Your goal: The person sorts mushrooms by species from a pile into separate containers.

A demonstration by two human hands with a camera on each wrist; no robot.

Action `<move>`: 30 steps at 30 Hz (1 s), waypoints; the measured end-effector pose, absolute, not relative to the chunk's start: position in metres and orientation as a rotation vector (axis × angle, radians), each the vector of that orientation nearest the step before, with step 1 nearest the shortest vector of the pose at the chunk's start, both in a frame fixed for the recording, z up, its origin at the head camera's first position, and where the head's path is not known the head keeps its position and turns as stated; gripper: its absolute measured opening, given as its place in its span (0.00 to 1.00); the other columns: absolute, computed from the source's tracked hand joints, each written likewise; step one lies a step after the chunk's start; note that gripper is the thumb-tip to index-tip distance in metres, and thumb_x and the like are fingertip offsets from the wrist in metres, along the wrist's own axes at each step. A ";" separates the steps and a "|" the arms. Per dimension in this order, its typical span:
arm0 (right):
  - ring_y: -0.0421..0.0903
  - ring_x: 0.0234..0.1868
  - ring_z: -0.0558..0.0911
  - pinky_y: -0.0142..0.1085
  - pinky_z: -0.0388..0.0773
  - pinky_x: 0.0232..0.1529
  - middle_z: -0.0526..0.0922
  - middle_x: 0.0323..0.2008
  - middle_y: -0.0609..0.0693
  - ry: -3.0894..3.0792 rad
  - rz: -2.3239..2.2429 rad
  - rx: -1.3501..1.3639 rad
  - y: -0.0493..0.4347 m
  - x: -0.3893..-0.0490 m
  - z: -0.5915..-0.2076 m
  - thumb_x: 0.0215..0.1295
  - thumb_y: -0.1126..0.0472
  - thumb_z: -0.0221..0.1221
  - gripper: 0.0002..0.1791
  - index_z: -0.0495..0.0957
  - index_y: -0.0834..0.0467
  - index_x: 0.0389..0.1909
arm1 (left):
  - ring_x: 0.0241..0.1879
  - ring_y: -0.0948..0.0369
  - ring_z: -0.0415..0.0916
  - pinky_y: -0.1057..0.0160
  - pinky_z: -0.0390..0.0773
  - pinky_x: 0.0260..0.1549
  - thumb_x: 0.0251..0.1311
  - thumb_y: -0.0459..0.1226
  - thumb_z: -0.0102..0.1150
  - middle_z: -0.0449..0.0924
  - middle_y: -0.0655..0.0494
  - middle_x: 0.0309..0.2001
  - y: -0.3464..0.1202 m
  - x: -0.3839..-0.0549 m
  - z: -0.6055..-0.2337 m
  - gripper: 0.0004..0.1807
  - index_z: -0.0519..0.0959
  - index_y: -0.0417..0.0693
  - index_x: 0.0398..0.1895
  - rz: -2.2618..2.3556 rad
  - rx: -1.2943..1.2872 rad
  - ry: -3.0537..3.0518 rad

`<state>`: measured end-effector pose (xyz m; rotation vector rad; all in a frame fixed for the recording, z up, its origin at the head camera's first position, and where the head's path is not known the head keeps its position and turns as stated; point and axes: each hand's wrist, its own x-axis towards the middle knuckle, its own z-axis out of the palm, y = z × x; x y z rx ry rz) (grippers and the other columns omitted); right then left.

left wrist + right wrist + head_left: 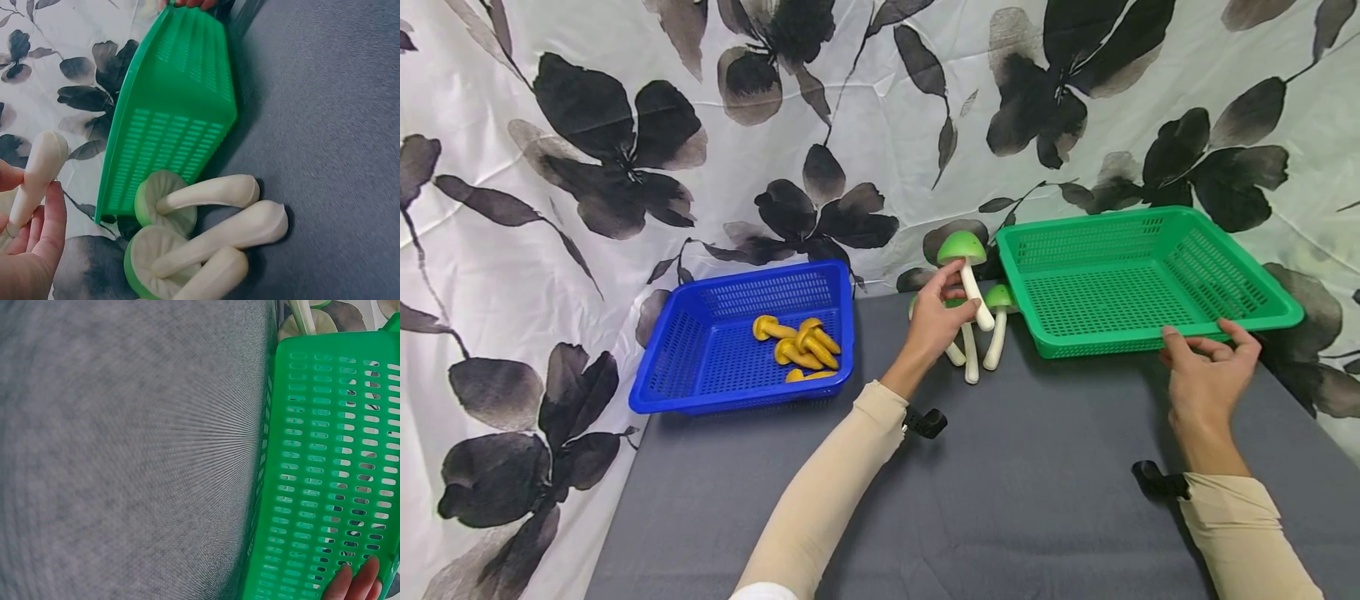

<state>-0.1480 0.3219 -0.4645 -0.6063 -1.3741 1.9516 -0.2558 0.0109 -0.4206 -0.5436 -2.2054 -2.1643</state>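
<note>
My left hand (pixel 932 321) pinches a toy mushroom (pixel 976 296) with a green cap and white stem, raised beside the green basket (pixel 1101 340). Its stem (pixel 39 172) shows between thumb and fingers in the left wrist view, where the cap is out of sight. Beneath it, several more green-capped mushrooms (pixel 997 333) lie on the grey cloth against the basket's left end, partly covered by the hand. My right hand (pixel 1210 383) grips the basket's front rim near the right corner. In the right wrist view its fingertips (pixel 365 575) lie against the perforated wall.
A blue basket (pixel 737 404) stands at the left with several yellow-brown mushrooms (pixel 816 346) in it. No mushrooms show inside the green one. Behind both hangs a white curtain (pixel 940 167) with dark flowers. Grey cloth (pixel 1022 500) covers the table.
</note>
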 end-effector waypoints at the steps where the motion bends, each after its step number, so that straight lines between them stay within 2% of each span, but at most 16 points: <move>1: 0.39 0.21 0.81 0.25 0.83 0.30 0.75 0.37 0.51 -1.374 1.950 -0.609 0.323 -0.148 -0.465 0.56 0.66 0.74 0.40 0.62 0.49 0.66 | 0.48 0.63 0.77 0.61 0.88 0.38 0.62 0.27 0.65 0.76 0.51 0.59 0.014 -0.257 -0.420 0.35 0.70 0.53 0.73 -2.166 -0.551 -2.204; 7: 0.40 0.21 0.81 0.24 0.83 0.29 0.75 0.36 0.51 -1.393 1.937 -0.627 0.325 -0.149 -0.468 0.55 0.64 0.74 0.41 0.63 0.49 0.66 | 0.50 0.60 0.77 0.61 0.88 0.40 0.64 0.29 0.65 0.76 0.51 0.59 0.029 -0.263 -0.418 0.35 0.69 0.57 0.74 -2.140 -0.596 -2.250; 12: 0.40 0.21 0.82 0.24 0.83 0.29 0.75 0.36 0.51 -1.398 1.930 -0.620 0.326 -0.150 -0.468 0.55 0.65 0.74 0.40 0.63 0.49 0.65 | 0.50 0.61 0.78 0.53 0.88 0.42 0.65 0.30 0.65 0.76 0.52 0.59 0.040 -0.267 -0.417 0.35 0.68 0.56 0.74 -2.138 -0.608 -2.271; 15: 0.40 0.21 0.82 0.25 0.83 0.29 0.75 0.36 0.50 -1.399 1.931 -0.622 0.326 -0.150 -0.467 0.56 0.65 0.74 0.40 0.63 0.49 0.65 | 0.49 0.62 0.78 0.52 0.88 0.42 0.64 0.30 0.66 0.77 0.54 0.59 0.047 -0.271 -0.416 0.35 0.69 0.58 0.73 -2.128 -0.598 -2.283; 22: 0.40 0.22 0.82 0.25 0.83 0.29 0.75 0.37 0.50 -1.402 1.939 -0.626 0.327 -0.149 -0.467 0.56 0.65 0.73 0.40 0.63 0.48 0.66 | 0.48 0.63 0.79 0.62 0.88 0.39 0.65 0.30 0.66 0.77 0.55 0.59 0.063 -0.279 -0.411 0.35 0.68 0.57 0.74 -2.142 -0.590 -2.305; 30: 0.40 0.22 0.82 0.24 0.83 0.30 0.75 0.36 0.51 -1.421 1.929 -0.626 0.326 -0.148 -0.467 0.57 0.64 0.73 0.40 0.63 0.48 0.66 | 0.45 0.66 0.79 0.63 0.88 0.38 0.65 0.30 0.66 0.76 0.53 0.58 0.077 -0.286 -0.414 0.35 0.69 0.56 0.73 -2.151 -0.573 -2.313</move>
